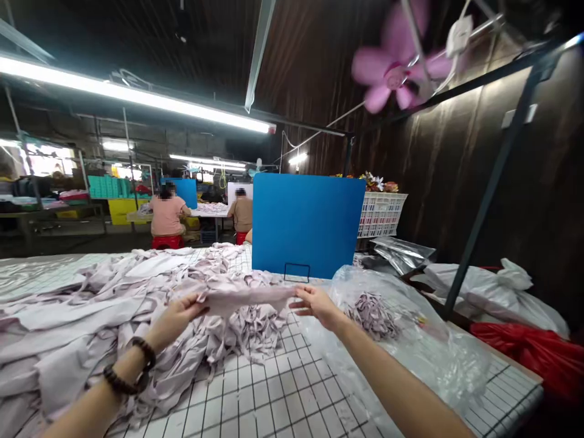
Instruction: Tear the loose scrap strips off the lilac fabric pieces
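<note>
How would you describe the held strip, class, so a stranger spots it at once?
Find the big blue panel on the grid-lined table. Below its lower left part is a pale pinkish strip. Unlike the crumpled heap of cloth, it spans sideways between the left hand and right hand.

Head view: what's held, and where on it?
Pale fabric strip: left hand pinches one end, right hand pinches the other.

White table (269, 398) with a black grid, pale fabric heap (118, 298) spread from eight to eleven o'clock, blue panel (306, 225) upright at twelve, clear plastic bag (433, 356) at three.
</note>
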`<state>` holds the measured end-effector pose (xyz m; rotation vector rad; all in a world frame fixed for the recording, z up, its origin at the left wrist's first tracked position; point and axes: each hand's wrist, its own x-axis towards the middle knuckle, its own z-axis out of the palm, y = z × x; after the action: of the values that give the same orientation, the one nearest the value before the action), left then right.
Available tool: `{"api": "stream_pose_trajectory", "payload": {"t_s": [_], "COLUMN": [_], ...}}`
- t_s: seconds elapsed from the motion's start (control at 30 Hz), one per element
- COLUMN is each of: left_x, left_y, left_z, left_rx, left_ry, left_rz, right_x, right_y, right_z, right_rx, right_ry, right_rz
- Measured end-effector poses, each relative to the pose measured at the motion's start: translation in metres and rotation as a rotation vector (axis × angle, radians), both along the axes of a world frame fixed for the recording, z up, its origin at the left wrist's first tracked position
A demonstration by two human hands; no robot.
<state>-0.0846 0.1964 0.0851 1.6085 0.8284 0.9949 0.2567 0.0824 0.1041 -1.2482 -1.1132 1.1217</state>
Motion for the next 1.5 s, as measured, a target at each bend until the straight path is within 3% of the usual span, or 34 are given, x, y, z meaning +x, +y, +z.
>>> {"api": "stream_pose_trajectory", "payload": {"t_s": [0.1, 0.17, 0.23, 0.3, 0.37, 0.53, 0.7, 0.8, 0.9, 1.03, 1.13, 1.27, 1.5], "left_x": [-0.028, -0.043, -0.053, -0.061, -0.069, -0.087, -0.091, -0.068, -0.014, 0.077, 0.121, 0.133, 0.13], "left_y": [-0.056, -0.097, -0.133, -0.159, -0.175, -0.198, -0.218, -0.226, -0.225, -0.214, -0.203, -0.191, -0.185], "left_z": [-0.06, -0.089, -0.107, -0.116, -0.12, -0.122, -0.101, -0.08, -0.075, -0.106, -0.139, -0.166, -0.175], "left_rx": [0.057, 0.07, 0.096, 0.16, 0.231, 0.348, 0.497, 0.556, 0.576, 0.545, 0.497, 0.47, 0.42], "left_ry": [0.261, 0.413, 0.513, 0.586, 0.655, 0.792, 0.936, 0.947, 0.853, 0.762, 0.766, 0.674, 0.621], "left_rz": [-0.103, -0.156, -0.199, -0.245, -0.283, -0.321, -0.35, -0.289, -0.221, -0.274, -0.262, -0.202, -0.23], "right_x": [-0.005, -0.011, -0.02, -0.029, -0.036, -0.042, -0.032, -0.023, -0.029, -0.064, -0.084, -0.077, -0.04], "right_y": [-0.047, -0.079, -0.107, -0.129, -0.146, -0.177, -0.195, -0.172, -0.116, -0.04, -0.009, 0.007, 0.023], "right_z": [-0.061, -0.099, -0.128, -0.144, -0.148, -0.141, -0.13, -0.118, -0.116, -0.137, -0.153, -0.162, -0.158], "right_rx": [-0.155, -0.263, -0.337, -0.379, -0.378, -0.258, -0.315, -0.285, -0.217, -0.303, -0.335, -0.386, -0.459], "right_ry": [-0.036, -0.096, -0.166, -0.23, -0.313, -0.6, -0.783, -0.806, -0.833, -0.885, -0.817, -0.623, -0.105], "right_rz": [0.138, 0.227, 0.295, 0.321, 0.316, 0.278, 0.349, 0.327, 0.149, -0.113, -0.214, -0.171, 0.037]}}
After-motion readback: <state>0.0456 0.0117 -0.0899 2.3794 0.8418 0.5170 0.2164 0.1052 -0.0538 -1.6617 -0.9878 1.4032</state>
